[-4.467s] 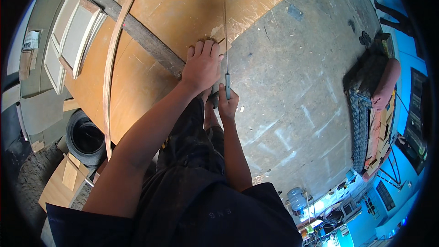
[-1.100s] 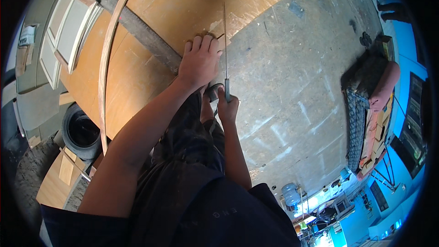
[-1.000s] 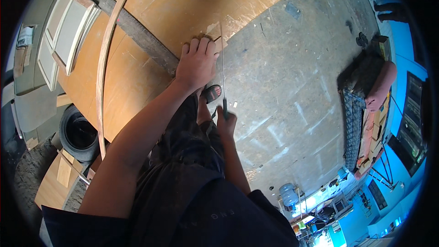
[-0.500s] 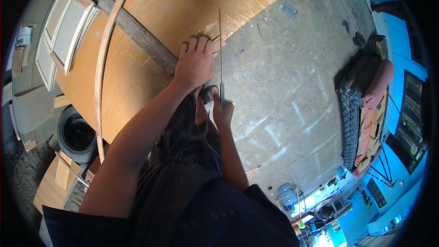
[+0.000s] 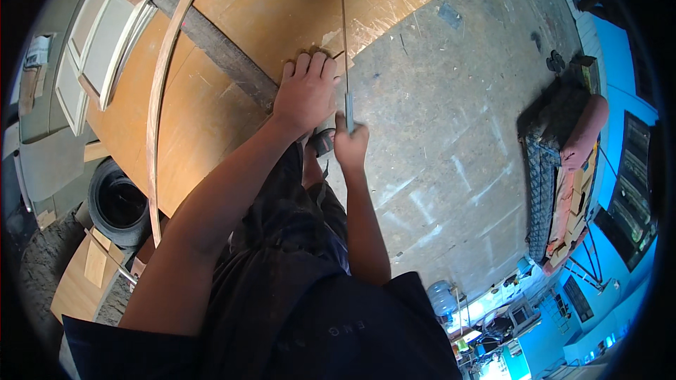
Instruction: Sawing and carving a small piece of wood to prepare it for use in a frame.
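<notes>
My right hand (image 5: 351, 146) is closed round the handle of a handsaw (image 5: 345, 46). Seen nearly edge-on, the thin blade points away from me along the right edge of the wooden tabletop (image 5: 204, 112). Beside the blade, my left hand (image 5: 304, 98) bears down at the table edge with its fingers bent over a piece of wood (image 5: 341, 65). Only a pale end of that wood shows past the fingers, close to the blade; my hand hides the rest. Whether the teeth sit in the wood, I cannot tell.
A long dark board (image 5: 211, 46) lies on the tabletop left of my hand, crossed by a curved wood strip (image 5: 160, 91). White frames (image 5: 105, 42) lean at the far left, above a tyre (image 5: 120, 200). A worn sofa (image 5: 563, 176) stands across the concrete floor (image 5: 436, 155).
My right hand has pushed the handsaw forward, away from my body, so the blade reaches farther over the table. My left hand stays on the wood.
</notes>
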The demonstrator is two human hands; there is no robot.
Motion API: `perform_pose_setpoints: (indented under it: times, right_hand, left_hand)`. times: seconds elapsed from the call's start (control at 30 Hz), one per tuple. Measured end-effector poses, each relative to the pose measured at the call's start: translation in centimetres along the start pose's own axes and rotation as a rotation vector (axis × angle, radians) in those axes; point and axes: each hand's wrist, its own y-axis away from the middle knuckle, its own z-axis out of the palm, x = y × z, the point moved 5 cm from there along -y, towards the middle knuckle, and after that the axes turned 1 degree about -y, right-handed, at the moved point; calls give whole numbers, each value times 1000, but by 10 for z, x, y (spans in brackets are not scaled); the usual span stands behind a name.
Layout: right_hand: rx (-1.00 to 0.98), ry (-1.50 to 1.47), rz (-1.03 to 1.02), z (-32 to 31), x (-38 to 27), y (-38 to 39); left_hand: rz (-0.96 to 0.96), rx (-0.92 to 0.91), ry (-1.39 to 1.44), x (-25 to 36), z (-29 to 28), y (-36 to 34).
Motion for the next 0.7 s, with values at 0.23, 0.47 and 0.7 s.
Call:
perform_pose_setpoints:
  times: [0.23, 0.47, 0.7]
  right_hand:
    - [1, 168, 154, -42, 44, 87]
    - [-29, 72, 60, -10, 4, -10]
    - [-19, 148, 173, -48, 61, 111]
  left_hand:
    - [21, 26, 4, 5, -7, -2]
    - [18, 1, 0, 8, -1, -2]
    - [13, 14, 1, 7, -5, -2]
